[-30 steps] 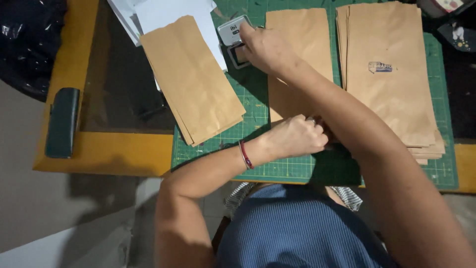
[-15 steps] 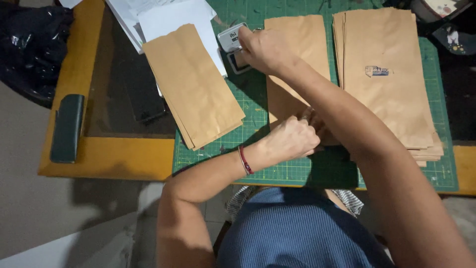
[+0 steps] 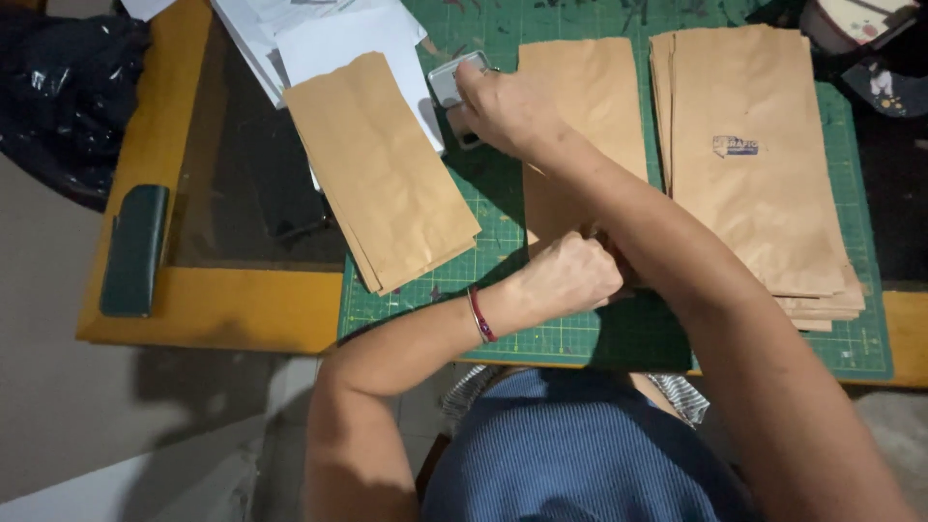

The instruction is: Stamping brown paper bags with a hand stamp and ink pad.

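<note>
Your right hand [image 3: 503, 106] grips a grey stamp [image 3: 452, 85] beside the middle paper bag [image 3: 585, 106]; your left hand [image 3: 570, 275], fisted, pins its lower end. Bag stacks [image 3: 387, 184] [image 3: 754, 203] flank it on the green mat [image 3: 503, 242].

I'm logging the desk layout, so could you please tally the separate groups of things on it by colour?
Brown: 3, the left bag stack, the middle bag and the right bag stack.
White: 1, the paper pile.
Green: 2, the mat and the case.
Grey: 1, the stamp under the right hand.
Total: 7
</note>
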